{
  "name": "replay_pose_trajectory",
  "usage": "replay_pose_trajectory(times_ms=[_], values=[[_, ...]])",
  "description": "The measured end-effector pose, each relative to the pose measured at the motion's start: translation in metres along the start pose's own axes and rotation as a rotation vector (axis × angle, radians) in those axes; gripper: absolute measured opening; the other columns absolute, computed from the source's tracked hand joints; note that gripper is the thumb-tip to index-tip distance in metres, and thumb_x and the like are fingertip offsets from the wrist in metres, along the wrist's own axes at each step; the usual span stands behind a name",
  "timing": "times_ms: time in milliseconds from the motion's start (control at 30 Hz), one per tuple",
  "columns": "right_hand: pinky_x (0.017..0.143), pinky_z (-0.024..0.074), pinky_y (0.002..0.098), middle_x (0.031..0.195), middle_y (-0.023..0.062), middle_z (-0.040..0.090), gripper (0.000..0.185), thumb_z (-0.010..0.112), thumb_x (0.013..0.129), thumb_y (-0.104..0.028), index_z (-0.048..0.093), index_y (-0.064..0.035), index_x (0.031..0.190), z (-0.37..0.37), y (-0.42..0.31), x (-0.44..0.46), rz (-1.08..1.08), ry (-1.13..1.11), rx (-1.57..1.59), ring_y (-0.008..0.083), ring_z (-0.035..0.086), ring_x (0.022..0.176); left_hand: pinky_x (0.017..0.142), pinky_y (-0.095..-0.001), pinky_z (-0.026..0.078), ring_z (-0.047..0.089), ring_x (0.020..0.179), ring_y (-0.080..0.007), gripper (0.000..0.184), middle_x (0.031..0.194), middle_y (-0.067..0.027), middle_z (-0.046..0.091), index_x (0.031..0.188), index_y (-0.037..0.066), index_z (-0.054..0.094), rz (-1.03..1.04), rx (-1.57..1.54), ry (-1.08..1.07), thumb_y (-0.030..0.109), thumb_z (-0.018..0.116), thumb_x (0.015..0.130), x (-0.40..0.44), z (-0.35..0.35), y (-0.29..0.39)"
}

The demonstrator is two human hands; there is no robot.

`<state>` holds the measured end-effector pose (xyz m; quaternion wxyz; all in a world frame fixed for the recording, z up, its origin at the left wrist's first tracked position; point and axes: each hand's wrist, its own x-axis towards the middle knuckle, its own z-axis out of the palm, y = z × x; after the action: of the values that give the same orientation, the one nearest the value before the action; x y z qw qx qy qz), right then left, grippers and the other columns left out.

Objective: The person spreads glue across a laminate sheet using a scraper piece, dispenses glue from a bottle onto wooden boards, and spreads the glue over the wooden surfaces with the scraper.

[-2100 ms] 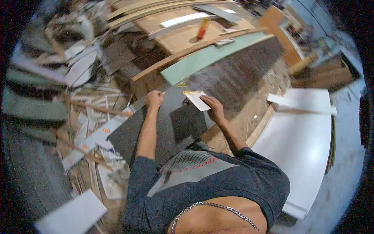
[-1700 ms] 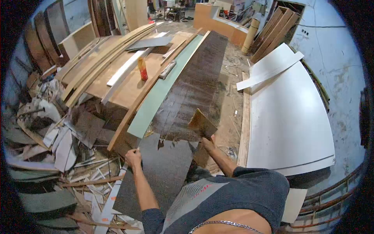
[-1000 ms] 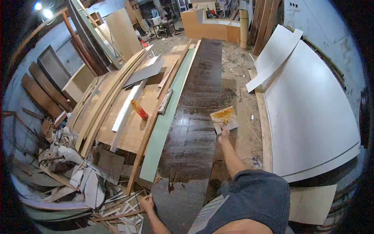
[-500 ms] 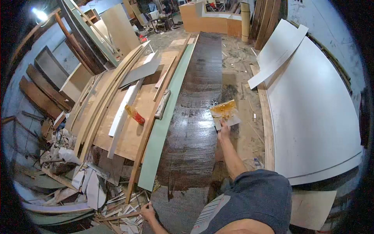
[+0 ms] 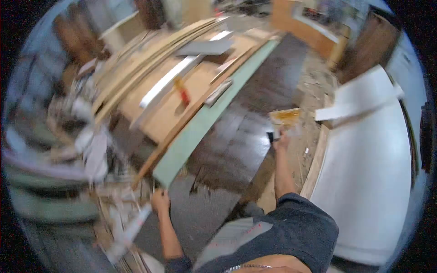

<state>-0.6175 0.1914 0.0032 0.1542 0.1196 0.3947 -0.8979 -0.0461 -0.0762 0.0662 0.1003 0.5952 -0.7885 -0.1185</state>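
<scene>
My right hand (image 5: 282, 139) is closed around a wide, flat spreader (image 5: 285, 119) coated with amber glue, held over the right edge of a long dark sheet (image 5: 243, 132). The sheet has a wet shine in its middle. My left hand (image 5: 160, 200) is just below the near end of a pale green strip (image 5: 193, 141). Its fingers look curled, but blur hides what they hold, if anything, and whether they touch the strip.
A red and yellow bottle (image 5: 182, 93) stands on plywood (image 5: 150, 120) at left, beside long boards and a white bar (image 5: 168, 84). Offcuts and scrap (image 5: 98, 150) are heaped at lower left. A big white panel (image 5: 364, 182) leans at right.
The view has swung to the left, so the scene appears turned and blurred. My left hand has come up to the green strip's near end. The spreader remains in my right hand.
</scene>
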Motion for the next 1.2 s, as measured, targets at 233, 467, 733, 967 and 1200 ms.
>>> replay_pose_trajectory(times_ms=[233, 467, 733, 967, 1200], values=[[0.091, 0.0485, 0.0351, 0.111, 0.009, 0.064, 0.034, 0.059, 0.096, -0.025, 0.062, 0.0015, 0.117, 0.049, -0.027, -0.119, 0.045, -0.141, -0.459, 0.0196, 0.06, 0.103, 0.095, -0.0509, 0.037, 0.056, 0.107, -0.038, 0.032, 0.098, -0.0124, 0.069, 0.085, 0.013, 0.077, 0.076, -0.08, 0.153, 0.044, 0.067, 0.084, -0.004, -0.001, -0.002], [0.085, 0.047, 0.0324, 0.1, 0.0129, 0.065, 0.036, 0.068, 0.078, -0.009, 0.064, 0.0014, 0.113, 0.066, 0.063, -0.213, -0.253, -0.902, -1.229, 0.0215, 0.06, 0.092, 0.089, -0.0453, 0.042, 0.06, 0.097, -0.0332, 0.035, 0.092, -0.0108, 0.069, 0.083, 0.008, 0.073, 0.085, -0.166, 0.284, 0.043, 0.075, 0.078, -0.011, 0.016, -0.046], [0.084, 0.0519, 0.0402, 0.11, 0.0192, 0.067, 0.043, 0.055, 0.075, 0.008, 0.067, -0.0065, 0.114, 0.181, 0.114, -0.307, -0.764, -1.359, -1.605, 0.0379, 0.064, 0.101, 0.09, -0.0453, 0.042, 0.058, 0.101, -0.0317, 0.03, 0.097, -0.0081, 0.069, 0.086, 0.01, 0.075, 0.007, -0.401, 0.121, 0.04, 0.072, 0.082, -0.024, -0.001, -0.095], [0.082, 0.0528, 0.044, 0.099, 0.0168, 0.07, 0.036, 0.058, 0.08, -0.007, 0.071, -0.0153, 0.113, 0.2, 0.155, -0.307, -0.824, -1.214, -2.081, 0.037, 0.065, 0.096, 0.084, -0.0471, 0.047, 0.058, 0.095, -0.0365, 0.021, 0.093, -0.014, 0.067, 0.081, 0.006, 0.072, 0.078, -0.42, 0.207, 0.027, 0.075, 0.08, -0.024, -0.002, -0.095], [0.078, 0.0541, 0.0444, 0.098, 0.0161, 0.07, 0.033, 0.065, 0.076, -0.012, 0.074, -0.0191, 0.107, 0.208, 0.185, -0.319, -0.803, -1.387, -2.052, 0.0368, 0.067, 0.09, 0.082, -0.0494, 0.048, 0.057, 0.1, -0.0362, 0.021, 0.094, -0.0099, 0.065, 0.08, 0.009, 0.07, 0.092, -0.443, 0.21, 0.03, 0.072, 0.083, -0.016, 0.006, -0.105]])
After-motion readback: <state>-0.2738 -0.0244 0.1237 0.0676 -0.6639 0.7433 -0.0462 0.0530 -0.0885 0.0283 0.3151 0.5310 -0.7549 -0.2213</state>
